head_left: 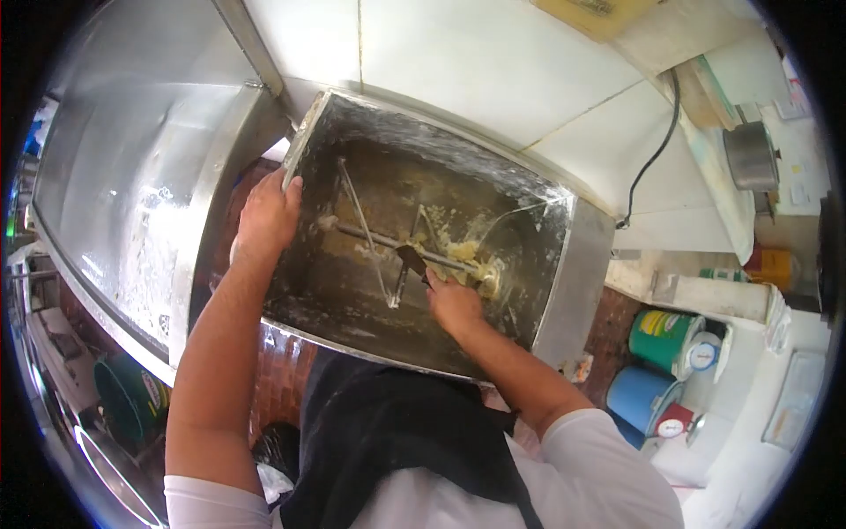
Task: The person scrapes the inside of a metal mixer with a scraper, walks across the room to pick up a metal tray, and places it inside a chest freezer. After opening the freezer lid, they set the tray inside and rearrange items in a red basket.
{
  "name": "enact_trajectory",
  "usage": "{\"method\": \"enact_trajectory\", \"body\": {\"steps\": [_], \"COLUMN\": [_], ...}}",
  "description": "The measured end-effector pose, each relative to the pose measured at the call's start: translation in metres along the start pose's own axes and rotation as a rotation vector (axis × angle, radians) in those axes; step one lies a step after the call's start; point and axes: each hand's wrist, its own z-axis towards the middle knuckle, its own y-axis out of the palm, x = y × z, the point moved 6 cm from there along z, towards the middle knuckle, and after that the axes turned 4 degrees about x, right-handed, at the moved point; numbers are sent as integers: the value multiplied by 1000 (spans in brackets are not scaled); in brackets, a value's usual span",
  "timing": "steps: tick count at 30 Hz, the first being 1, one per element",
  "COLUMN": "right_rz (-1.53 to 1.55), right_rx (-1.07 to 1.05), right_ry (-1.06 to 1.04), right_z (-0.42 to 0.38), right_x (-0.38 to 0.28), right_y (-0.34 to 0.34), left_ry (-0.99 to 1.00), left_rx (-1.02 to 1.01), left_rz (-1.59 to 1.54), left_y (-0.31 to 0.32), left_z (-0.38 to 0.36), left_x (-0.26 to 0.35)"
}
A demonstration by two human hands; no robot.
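A metal dough mixer tub (589,282) with whitish smears on its walls lies open below me. Inside it, a shaft with bent arms (363,234) runs lengthwise. Pale dough scraps (463,252) cling to the shaft's right part. My left hand (267,214) is closed over the tub's left rim, its fingers partly hidden behind the edge. Reaching into the tub, my right hand (456,305) is wrapped round a scraper (411,259) with a dark blade. That blade is at the shaft, just left of the dough; its handle is mostly hidden by my fingers.
A steel work surface (132,212) stands close on the left. White tiled wall (458,62) rises behind the tub, with a black cable (652,159) hanging at its right. Green (661,335) and blue buckets (641,392) stand to the right, and a dark green bucket (125,397) at lower left.
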Motion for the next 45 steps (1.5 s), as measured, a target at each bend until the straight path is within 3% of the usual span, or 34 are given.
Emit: {"method": "enact_trajectory", "body": {"steps": [6,20,25,32,34,37,40,45], "right_rz": [61,-119,64,-74,112,-38,103,149], "right_rx": [-13,34,-244,-208,-104,-264,-75,-134], "right_ry": [-17,-120,-20,48,225,125,107,198], "right_z": [-19,38,53,73,65,36,11,0], "right_x": [-9,-4,-19,33,49,39,39,16], "right_y": [-15,-19,-54,-10,-36,-55,-36,-29], "left_ry": [-16,-20,-23,-28,-22,-16,-18,-19], "left_rx": [19,-13,-14,18,9,14,15,0], "left_rz": [8,14,8,9,1,-5,8,13], "left_y": [1,-1,-1,0,1,2,1,-1], "left_z": [0,2,0,1,1,2,2,1], "left_x": [-2,-1,0,-2,-4,-2,-3,0]}}
